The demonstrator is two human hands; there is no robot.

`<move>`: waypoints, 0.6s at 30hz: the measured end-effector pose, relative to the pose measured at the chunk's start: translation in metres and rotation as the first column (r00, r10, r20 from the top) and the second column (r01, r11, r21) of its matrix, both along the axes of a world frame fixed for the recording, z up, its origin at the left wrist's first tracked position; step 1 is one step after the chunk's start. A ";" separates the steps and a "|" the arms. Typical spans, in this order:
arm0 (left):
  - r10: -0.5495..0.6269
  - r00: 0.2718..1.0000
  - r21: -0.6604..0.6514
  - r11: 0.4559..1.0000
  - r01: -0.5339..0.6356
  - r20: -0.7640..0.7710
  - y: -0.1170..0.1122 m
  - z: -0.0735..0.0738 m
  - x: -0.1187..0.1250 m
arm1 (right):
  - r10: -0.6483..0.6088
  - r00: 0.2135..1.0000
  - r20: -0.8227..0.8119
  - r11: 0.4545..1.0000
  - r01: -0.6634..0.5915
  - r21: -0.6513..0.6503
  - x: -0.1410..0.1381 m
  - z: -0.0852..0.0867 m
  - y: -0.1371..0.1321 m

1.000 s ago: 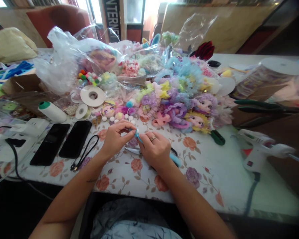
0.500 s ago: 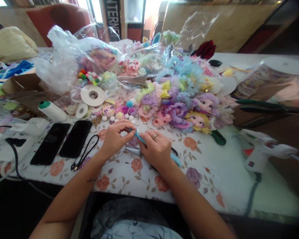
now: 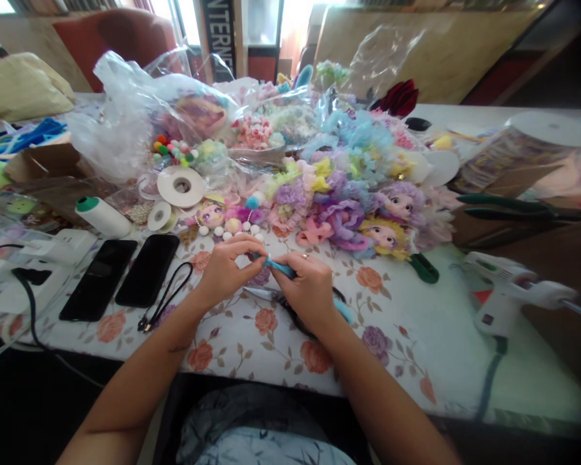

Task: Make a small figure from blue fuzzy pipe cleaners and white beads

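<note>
Both my hands meet over the floral tablecloth (image 3: pixel 252 336) near the table's front edge. My left hand (image 3: pixel 227 268) pinches one end of a light-blue fuzzy pipe cleaner (image 3: pixel 279 267). My right hand (image 3: pixel 306 287) is closed round the same blue pipe cleaner, and its other end (image 3: pixel 343 312) sticks out past the wrist. A pair of scissors (image 3: pixel 271 296) lies on the cloth right under my hands. Just beyond them sits a heap of pastel doll heads and ruffled flowers (image 3: pixel 348 200).
Two black phones (image 3: pixel 121 274) and a black cord (image 3: pixel 167 297) lie to the left, beside a white power strip (image 3: pixel 39 255). Ribbon spools (image 3: pixel 180 187) and a thread cone (image 3: pixel 101 216) stand behind. A white glue gun (image 3: pixel 508 290) and green pliers (image 3: pixel 508 210) lie at the right.
My right hand has rolled over and curled tighter round the blue pipe cleaner, sliding slightly right. More of the blue strand now shows between my hands. The left hand stays put.
</note>
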State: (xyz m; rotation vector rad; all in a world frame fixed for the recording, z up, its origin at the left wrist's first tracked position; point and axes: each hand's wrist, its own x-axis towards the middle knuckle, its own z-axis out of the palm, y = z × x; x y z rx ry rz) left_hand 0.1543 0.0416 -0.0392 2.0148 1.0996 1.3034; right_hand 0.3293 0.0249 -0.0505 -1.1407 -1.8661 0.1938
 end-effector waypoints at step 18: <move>-0.106 0.994 -0.102 0.989 0.105 -0.003 0.003 -0.001 -0.007 | 0.023 0.998 -0.064 0.996 -0.028 -0.088 0.001 0.008 -0.003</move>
